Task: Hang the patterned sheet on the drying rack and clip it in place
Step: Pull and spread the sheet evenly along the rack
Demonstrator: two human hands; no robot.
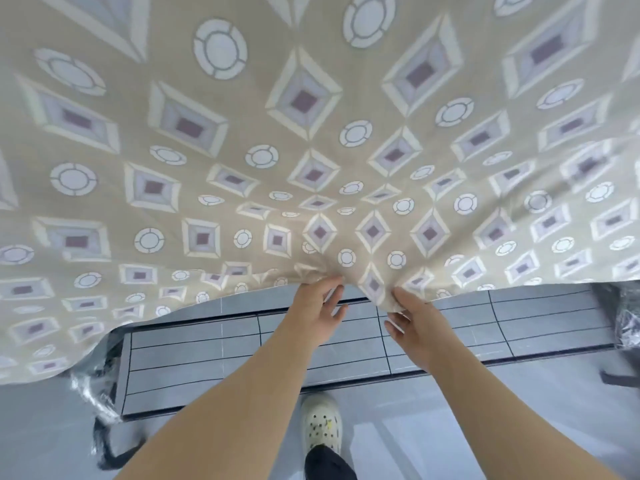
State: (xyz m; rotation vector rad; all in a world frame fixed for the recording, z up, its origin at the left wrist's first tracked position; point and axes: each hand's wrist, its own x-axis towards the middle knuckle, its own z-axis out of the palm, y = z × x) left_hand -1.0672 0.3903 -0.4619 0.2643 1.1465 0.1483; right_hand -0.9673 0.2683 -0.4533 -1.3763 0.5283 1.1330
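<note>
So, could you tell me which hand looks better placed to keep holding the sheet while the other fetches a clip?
Probably the right hand: its grip bunches the sheet hem. The left hand only touches it, fingers loose.

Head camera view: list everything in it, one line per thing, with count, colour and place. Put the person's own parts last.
patterned sheet: one, beige with white rings and purple-centred diamonds, spread across the upper two thirds of the view.
drying rack: one, black frame and thin rails, below the sheet's near edge, partly covered by it.
plastic wrap: clear, bunched at the rack's left end; more at the right edge.
floor: grey, glossy, under the rack.
shoe: one, white with holes, bottom centre.
left hand: at the sheet's near edge, fingers loose.
right hand: pinching the sheet's edge.
</note>
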